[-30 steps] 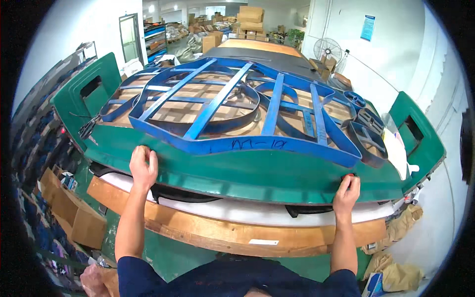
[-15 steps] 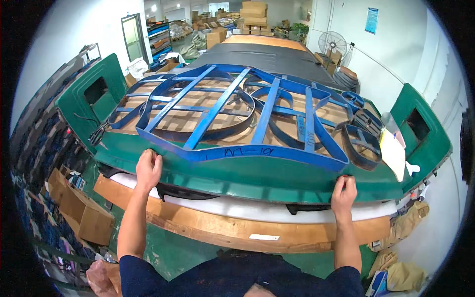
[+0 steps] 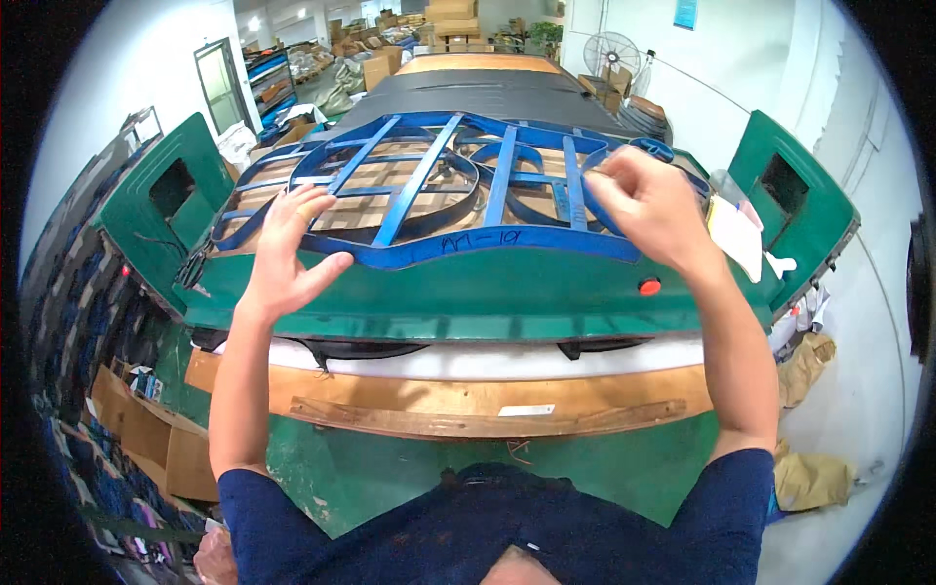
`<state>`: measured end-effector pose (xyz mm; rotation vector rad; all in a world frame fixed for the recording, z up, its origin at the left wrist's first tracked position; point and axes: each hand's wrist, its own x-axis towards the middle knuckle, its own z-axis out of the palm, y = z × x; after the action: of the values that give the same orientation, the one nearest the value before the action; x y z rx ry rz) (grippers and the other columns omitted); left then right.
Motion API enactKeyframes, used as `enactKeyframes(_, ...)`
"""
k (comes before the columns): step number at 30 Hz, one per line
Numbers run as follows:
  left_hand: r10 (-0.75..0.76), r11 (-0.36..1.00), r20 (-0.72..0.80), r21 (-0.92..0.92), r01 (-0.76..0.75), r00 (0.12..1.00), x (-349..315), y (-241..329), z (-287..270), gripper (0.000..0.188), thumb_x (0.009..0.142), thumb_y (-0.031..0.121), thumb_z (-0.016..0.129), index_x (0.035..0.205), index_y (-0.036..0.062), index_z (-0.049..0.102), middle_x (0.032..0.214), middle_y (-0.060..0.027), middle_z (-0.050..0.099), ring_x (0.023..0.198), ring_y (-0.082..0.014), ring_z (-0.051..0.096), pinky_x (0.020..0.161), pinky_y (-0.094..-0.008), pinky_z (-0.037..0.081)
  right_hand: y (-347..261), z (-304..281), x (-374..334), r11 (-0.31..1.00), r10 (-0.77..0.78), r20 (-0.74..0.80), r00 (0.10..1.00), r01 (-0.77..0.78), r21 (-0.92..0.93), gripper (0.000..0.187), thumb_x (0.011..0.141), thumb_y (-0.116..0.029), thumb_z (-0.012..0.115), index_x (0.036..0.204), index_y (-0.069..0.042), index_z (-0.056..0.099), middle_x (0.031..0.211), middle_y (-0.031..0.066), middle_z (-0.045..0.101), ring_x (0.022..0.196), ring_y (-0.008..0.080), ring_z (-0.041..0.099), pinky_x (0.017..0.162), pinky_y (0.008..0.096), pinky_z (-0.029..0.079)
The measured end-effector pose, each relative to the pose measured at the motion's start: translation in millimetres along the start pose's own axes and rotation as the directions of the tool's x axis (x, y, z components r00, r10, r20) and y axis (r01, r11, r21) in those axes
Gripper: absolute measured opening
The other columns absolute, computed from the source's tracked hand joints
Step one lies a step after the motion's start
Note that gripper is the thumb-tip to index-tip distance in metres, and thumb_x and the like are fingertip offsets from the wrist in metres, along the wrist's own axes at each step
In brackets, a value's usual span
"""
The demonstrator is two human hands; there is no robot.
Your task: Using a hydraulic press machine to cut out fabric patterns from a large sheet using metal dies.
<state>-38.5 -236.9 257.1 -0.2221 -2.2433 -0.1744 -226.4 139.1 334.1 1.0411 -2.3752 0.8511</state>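
My left hand (image 3: pixel 288 244) is open, its fingers spread and thumb out, over the front left edge of a blue steel-strip cutting die (image 3: pixel 419 252). My right hand (image 3: pixel 648 207) has its fingers curled together at the die's right end. Whether anything is between those fingers is hidden. The die is a curved outline with several cross bars, lying on a brown board (image 3: pixel 444 200) on a green machine (image 3: pixel 468 292). Below my right hand, a round red button (image 3: pixel 649 287) shows on the machine's green front.
Green uprights (image 3: pixel 168 190) stand at both sides of the machine. A white paper pad (image 3: pixel 733 237) leans at its right. Black sheet material (image 3: pixel 458 97) stretches behind. A wooden ledge (image 3: pixel 439 390) runs below the front, and a cardboard box (image 3: pixel 146 429) is at the left.
Both hands have left the machine's front edge and come up to the die. My left hand has opened from a fist. The red button has come into sight, and the view has shifted.
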Motion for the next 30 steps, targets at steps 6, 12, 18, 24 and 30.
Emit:
enactKeyframes(6, 0.025, 0.998, -0.006, 0.061, -0.025, 1.0, -8.3, -13.3, 16.5, 0.057, 0.077, 0.045, 0.079, 0.113, 0.0034, 0.066, 0.112, -0.0184, 0.068, 0.118, -0.036, 0.059, 0.112, -0.0545, 0.033, -0.4, 53.4, 40.1, 0.895, 0.248, 0.258, 0.934, -0.118, -0.43, 0.052, 0.08, -0.037, 0.07, 0.117, -0.002, 0.064, 0.112, 0.0233, 0.069, 0.109, 0.0379, 0.065, 0.094, 0.0452, 0.05)
enactKeyframes(12, 0.036, 0.996, -0.104, 0.079, -0.028, 0.994, -9.2, -16.9, 21.7, 0.048, 0.078, 0.042, 0.08, 0.104, 0.0033, 0.067, 0.105, -0.0165, 0.068, 0.107, -0.0366, 0.062, 0.104, -0.0506, 0.039, 8.1, 51.1, 51.2, 0.947, 0.26, 0.204, 0.944, -0.208, -0.247, 0.041, 0.071, -0.022, 0.073, 0.104, -0.001, 0.063, 0.103, 0.0197, 0.069, 0.098, 0.0317, 0.067, 0.087, 0.0396, 0.052)
enactKeyframes(18, 0.032, 0.998, -0.17, 0.06, -0.022, 0.985, -6.4, -7.0, 28.7, 0.047, 0.078, 0.044, 0.08, 0.095, 0.003, 0.066, 0.099, -0.0142, 0.068, 0.1, -0.0342, 0.063, 0.097, -0.0474, 0.043, 35.9, 56.3, 70.4, 0.958, 0.223, 0.201, 0.954, -0.177, -0.225, 0.038, 0.07, -0.022, 0.076, 0.099, -0.002, 0.064, 0.099, 0.0171, 0.069, 0.096, 0.0278, 0.066, 0.084, 0.0372, 0.052)
enactKeyframes(24, 0.052, 0.985, -0.202, 0.173, -0.017, 0.978, -8.8, -4.6, 34.1, 0.048, 0.078, 0.047, 0.078, 0.095, 0.004, 0.067, 0.099, -0.0158, 0.067, 0.104, -0.0343, 0.062, 0.102, -0.0503, 0.04, 50.8, 76.1, 80.4, 0.982, 0.16, 0.12, 0.98, -0.145, -0.121, 0.033, 0.068, -0.022, 0.079, 0.088, -0.004, 0.06, 0.089, 0.0136, 0.067, 0.085, 0.0238, 0.064, 0.077, 0.0369, 0.052)
enactKeyframes(30, 0.147, 0.961, -0.299, 0.27, -0.064, 0.943, -6.7, -6.3, 38.7, 0.051, 0.08, 0.042, 0.078, 0.11, 0.0032, 0.065, 0.115, -0.018, 0.064, 0.112, -0.036, 0.059, 0.104, -0.0518, 0.04, 69.8, 73.6, 87.2, 0.986, 0.109, 0.189, 0.976, -0.082, -0.144, 0.036, 0.069, -0.028, 0.08, 0.087, -0.001, 0.065, 0.083, 0.0147, 0.068, 0.081, 0.0242, 0.066, 0.074, 0.0373, 0.052)
